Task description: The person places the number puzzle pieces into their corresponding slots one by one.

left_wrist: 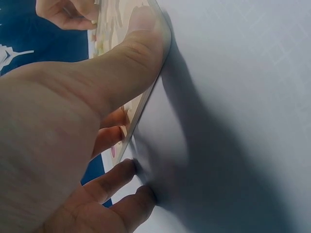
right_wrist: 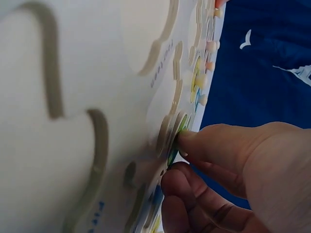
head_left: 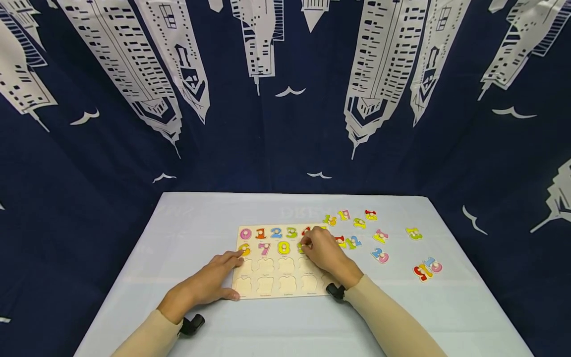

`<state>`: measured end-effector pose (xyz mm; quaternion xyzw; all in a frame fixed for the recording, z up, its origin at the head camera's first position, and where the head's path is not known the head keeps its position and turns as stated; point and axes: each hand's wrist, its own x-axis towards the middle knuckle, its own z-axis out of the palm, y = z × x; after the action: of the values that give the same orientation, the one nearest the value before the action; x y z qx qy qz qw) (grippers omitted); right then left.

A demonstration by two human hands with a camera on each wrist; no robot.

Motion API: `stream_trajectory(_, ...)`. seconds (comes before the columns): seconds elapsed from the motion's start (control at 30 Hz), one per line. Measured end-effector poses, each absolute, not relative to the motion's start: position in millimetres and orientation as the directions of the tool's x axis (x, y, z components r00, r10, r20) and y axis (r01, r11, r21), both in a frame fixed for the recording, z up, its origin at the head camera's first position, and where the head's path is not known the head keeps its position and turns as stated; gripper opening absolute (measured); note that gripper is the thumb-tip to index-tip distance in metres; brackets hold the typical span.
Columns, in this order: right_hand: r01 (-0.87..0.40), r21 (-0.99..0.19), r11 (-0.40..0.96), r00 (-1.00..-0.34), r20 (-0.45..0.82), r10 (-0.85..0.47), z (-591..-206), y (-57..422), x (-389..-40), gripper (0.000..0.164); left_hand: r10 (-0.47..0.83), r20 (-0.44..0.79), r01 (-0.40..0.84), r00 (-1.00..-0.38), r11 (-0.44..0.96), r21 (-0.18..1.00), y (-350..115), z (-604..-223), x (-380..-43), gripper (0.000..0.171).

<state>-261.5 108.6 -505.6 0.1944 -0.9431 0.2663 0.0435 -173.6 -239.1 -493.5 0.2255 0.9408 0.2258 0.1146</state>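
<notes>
A wooden number puzzle board lies on the white table. My left hand steadies its left side: the thumb presses on the near left corner, and extended fingers rest at the edge by the yellow 6. In the left wrist view the thumb lies flat on the board's corner. My right hand pinches the green number 9 piece at its slot, right of the yellow 8; the fingers partly cover it. Pieces 0, 1, 2 and 3 sit in the top row.
Several loose number pieces lie right of the board, including a red-and-yellow one, a blue-and-pink one and a red-and-yellow 15. Two lower rows of the board have bare recesses. A dark blue patterned cloth hangs behind the table.
</notes>
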Motion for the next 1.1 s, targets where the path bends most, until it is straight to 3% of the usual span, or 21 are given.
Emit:
stream_trajectory(0.37, -0.375, -0.518, 0.769, -0.925, 0.159, -0.345, -509.4, 109.2, -264.3, 0.009, 0.484, -0.115, 0.375, -0.868, 0.788, 0.489, -239.1, -494.2, -173.8, 0.090)
stream_trajectory(0.6, -0.370, -0.568, 0.735, -0.922, 0.127, -0.366, -510.2, 109.4, -268.5, 0.021, 0.477, -0.115, 0.367, -0.871, 0.789, 0.492, -239.5, -491.4, -172.9, 0.091)
stream_trajectory(1.1, -0.270, -0.645, 0.715, -0.943, 0.027, -0.332, -505.9, 113.8, -274.0, 0.014, 0.482, -0.111, 0.378, -0.869, 0.792, 0.479, -238.8, -492.2, -173.2, 0.089)
